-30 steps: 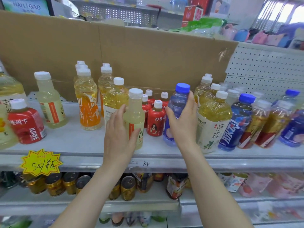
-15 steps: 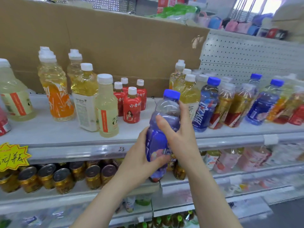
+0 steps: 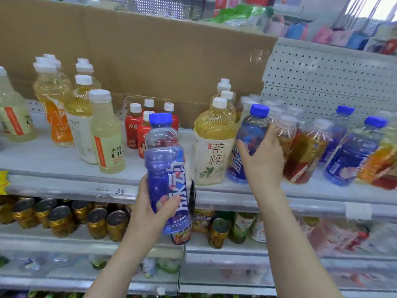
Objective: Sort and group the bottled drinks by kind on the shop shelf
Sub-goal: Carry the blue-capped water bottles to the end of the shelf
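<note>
Glossy clear plastic bottles [image 3: 167, 168]; matt cardboard [image 3: 161, 61]; shiny metal cans [image 3: 60, 220].

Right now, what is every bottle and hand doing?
Lifted blue bottle: capped, upright, held off the shelf by the left hand.
Standing blue bottle: capped, on the shelf, gripped by the right hand.
Tea bottle: capped, standing, untouched.
Small red bottles: capped, standing.

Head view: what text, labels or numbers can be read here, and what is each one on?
"脉动": blue bottle held by the left hand.
"脉…", partly covered: second blue bottle gripped by the right hand.
"茶粹": yellow tea bottle.
"水溶 C10", cut off: pale bottle.
Handwritten number on the shelf edge, perhaps "21": unclear.
Labels of the red bottles: too blurred.
</note>
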Motion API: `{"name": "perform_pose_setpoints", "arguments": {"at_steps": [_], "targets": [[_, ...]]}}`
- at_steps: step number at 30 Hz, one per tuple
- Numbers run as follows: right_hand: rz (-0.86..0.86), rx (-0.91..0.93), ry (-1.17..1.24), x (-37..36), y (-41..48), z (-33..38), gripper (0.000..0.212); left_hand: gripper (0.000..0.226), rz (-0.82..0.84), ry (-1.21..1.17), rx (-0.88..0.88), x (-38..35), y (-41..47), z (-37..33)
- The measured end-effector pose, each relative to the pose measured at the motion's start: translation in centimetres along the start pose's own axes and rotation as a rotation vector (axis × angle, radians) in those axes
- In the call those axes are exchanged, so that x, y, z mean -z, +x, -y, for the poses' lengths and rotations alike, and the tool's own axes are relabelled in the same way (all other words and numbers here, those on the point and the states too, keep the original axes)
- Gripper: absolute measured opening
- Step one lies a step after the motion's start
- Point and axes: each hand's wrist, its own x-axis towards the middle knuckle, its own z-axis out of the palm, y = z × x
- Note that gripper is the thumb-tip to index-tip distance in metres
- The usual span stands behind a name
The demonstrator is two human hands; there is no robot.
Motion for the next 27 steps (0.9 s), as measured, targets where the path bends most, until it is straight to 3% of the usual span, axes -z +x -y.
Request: {"name": "perform_pose_setpoints", "arguments": {"at_steps": [8,15,21,25,27], "targets": [[0.026,-0.055,0.331,-1.0,-1.2,-1.0,0.082,0.074,-0.125,-0.045,0.019,0.3,-3.1,1.4],[-0.061,0.133,0.449,3.2,-3.2,1.9,0.08,0.078,-0.333,-0.244,0.071,2.1,-5.0,0.1],[0.221,0.157,0.737,1.9,-9.9,6.7,0.055,0.112,-0.51,-0.277,0.099,6.6,-7.1,-1.5],[0.399,0.134,0.829,-2.2,-15.0,10.8,0.066,0.08,-0.615,-0.264,0.096,11.6,-9.1,-2.2],[0.485,0.124,0.848,-4.2,-17.2,13.6,0.067,0.076,-0.66,-0.259,0.116,14.9,-10.2,-2.3]]}}
